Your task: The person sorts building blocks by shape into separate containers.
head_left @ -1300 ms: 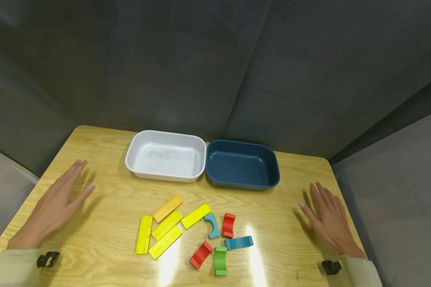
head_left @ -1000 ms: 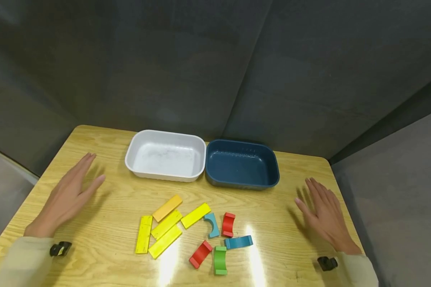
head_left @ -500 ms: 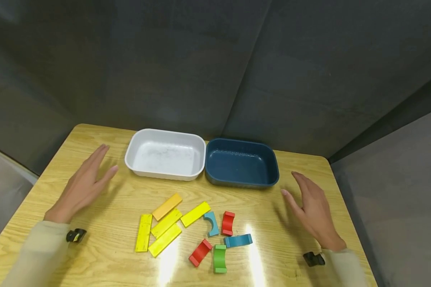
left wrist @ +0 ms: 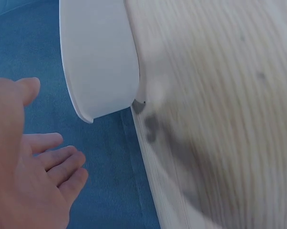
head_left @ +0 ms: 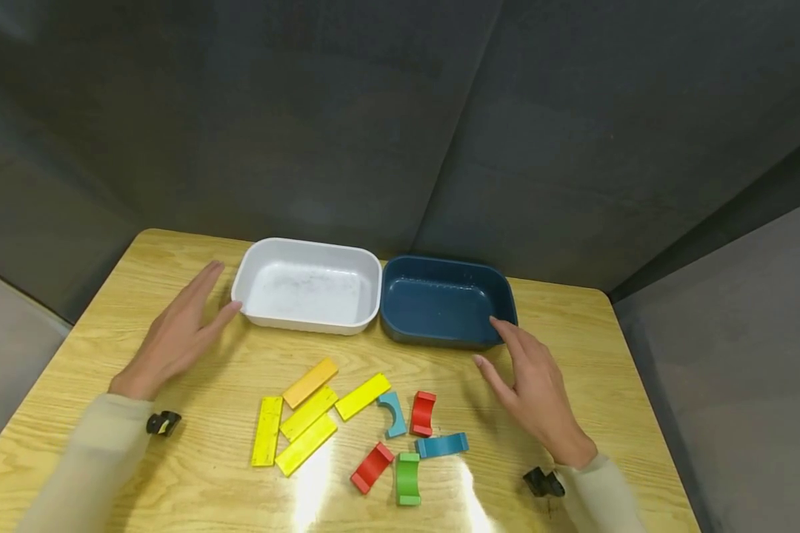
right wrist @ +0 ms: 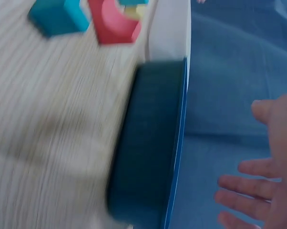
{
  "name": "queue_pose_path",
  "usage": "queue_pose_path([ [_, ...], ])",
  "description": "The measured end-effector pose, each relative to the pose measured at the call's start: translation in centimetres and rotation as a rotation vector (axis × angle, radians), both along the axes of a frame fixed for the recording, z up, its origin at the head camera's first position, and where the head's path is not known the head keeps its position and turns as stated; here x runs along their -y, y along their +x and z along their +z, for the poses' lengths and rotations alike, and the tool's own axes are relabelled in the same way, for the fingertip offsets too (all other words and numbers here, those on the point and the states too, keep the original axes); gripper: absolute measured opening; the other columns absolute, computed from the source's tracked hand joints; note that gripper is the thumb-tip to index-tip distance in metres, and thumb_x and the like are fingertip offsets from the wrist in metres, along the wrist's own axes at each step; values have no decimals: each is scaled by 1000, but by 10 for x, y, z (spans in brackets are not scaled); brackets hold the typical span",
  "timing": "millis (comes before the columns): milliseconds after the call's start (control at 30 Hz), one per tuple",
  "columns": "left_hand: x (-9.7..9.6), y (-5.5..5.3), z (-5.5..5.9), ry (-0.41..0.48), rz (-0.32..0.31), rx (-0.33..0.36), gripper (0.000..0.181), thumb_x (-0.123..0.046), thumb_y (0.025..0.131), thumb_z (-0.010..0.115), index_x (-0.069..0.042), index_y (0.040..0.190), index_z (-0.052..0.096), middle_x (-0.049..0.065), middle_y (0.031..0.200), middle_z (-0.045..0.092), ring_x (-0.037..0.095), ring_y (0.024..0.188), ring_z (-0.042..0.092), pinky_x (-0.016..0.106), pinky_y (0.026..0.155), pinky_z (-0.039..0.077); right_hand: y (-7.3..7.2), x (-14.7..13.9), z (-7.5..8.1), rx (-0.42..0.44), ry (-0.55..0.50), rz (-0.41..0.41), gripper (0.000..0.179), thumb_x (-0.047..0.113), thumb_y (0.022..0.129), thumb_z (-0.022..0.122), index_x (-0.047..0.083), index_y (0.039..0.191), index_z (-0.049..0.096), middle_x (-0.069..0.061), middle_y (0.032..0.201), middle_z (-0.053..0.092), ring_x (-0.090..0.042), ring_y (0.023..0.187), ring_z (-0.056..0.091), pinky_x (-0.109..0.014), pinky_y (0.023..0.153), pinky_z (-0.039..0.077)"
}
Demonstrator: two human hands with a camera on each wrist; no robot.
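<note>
My left hand (head_left: 176, 333) is raised beside the left end of a white rectangular tub (head_left: 307, 326), fingers extended and nothing in them; its thumb tip overlaps the tub's corner in the head view. My right hand (head_left: 536, 385) hovers by the near right corner of a dark blue tub (head_left: 433, 341), fingers spread and holding nothing. In the right wrist view that hand (right wrist: 258, 186) stands apart from the blue tub's wall (right wrist: 148, 138). Both tubs stand side by side with bare insides. In the left wrist view the white tub's side (left wrist: 100, 57) lies above the fingers.
Nearer me lie several yellow flat blocks (head_left: 307, 444) and an orange one (head_left: 310, 383). Right of them are arch blocks: red ones (head_left: 423, 414), blue ones (head_left: 442, 446) and a green one (head_left: 408, 480). A dark cloth wall (head_left: 307, 126) rises behind the table (head_left: 193, 459).
Both hands have moved inward toward the tubs, the left hand rightward and away from me, the right hand leftward. The blocks and tubs stay where they were.
</note>
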State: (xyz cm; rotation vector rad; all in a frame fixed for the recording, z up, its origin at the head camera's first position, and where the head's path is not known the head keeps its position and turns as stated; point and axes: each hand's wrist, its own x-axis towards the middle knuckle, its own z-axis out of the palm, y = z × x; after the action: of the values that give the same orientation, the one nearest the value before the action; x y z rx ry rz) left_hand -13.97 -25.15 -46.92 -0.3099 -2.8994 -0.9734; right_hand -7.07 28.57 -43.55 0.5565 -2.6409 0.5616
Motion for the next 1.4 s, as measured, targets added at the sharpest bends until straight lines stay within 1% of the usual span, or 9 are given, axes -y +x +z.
queue_pose_path([
  [167,-6,-4,-1,-17,1,5,83,-55,111,52,-20,175,13,9,180,10,46,162,20,73,123,24,4,23,0,-1,-4,37,70,24,93,84,2,152,56,-22,146,63,-44,129,62,-66,103,51],
  [400,-11,-10,-4,-20,-12,-24,82,-55,110,53,-22,174,14,6,180,13,45,161,23,73,121,28,11,52,0,35,-23,35,63,31,95,83,3,148,61,-17,142,67,-40,127,65,-63,101,55],
  [500,-13,-12,-4,-15,-12,-32,81,-54,110,54,-22,174,15,7,180,14,46,160,24,74,121,28,14,64,-1,59,-15,40,63,35,96,82,4,147,62,-15,142,67,-38,127,65,-61,103,55],
  [700,-15,-12,-6,-26,-16,-37,81,-53,111,53,-17,174,17,7,180,12,47,160,24,75,120,28,19,87,-6,112,39,58,64,43,97,80,6,147,62,-12,141,67,-34,128,64,-56,107,54],
  [867,-16,-11,-8,-43,-26,-41,81,-52,111,53,-12,173,19,11,180,13,48,159,25,75,119,29,25,103,-9,129,59,56,70,48,94,82,5,146,63,-12,140,67,-34,127,65,-56,107,54],
  [967,-17,-12,-9,-50,-27,-30,85,-55,110,54,-13,174,16,10,180,12,47,160,24,73,120,29,28,113,-11,129,68,51,73,51,93,82,4,145,63,-13,139,68,-35,126,65,-56,107,54],
  [1133,-19,-12,-9,-59,-23,3,90,-61,108,54,-18,174,11,4,181,8,44,162,22,70,124,27,32,130,-20,105,131,48,74,55,92,81,4,144,65,-14,136,70,-34,125,66,-53,109,53],
  [1267,-20,-12,-10,-66,-23,12,90,-61,108,54,-17,174,11,5,181,8,45,161,22,70,124,27,35,141,-30,93,177,40,75,59,92,79,4,141,66,-12,132,71,-32,122,67,-50,107,54],
  [1400,-21,-12,-11,-72,-29,14,89,-60,109,53,-17,174,11,5,181,7,46,161,22,70,124,27,35,149,-39,72,224,10,81,66,89,77,3,140,67,-12,129,73,-31,118,67,-49,104,55],
])
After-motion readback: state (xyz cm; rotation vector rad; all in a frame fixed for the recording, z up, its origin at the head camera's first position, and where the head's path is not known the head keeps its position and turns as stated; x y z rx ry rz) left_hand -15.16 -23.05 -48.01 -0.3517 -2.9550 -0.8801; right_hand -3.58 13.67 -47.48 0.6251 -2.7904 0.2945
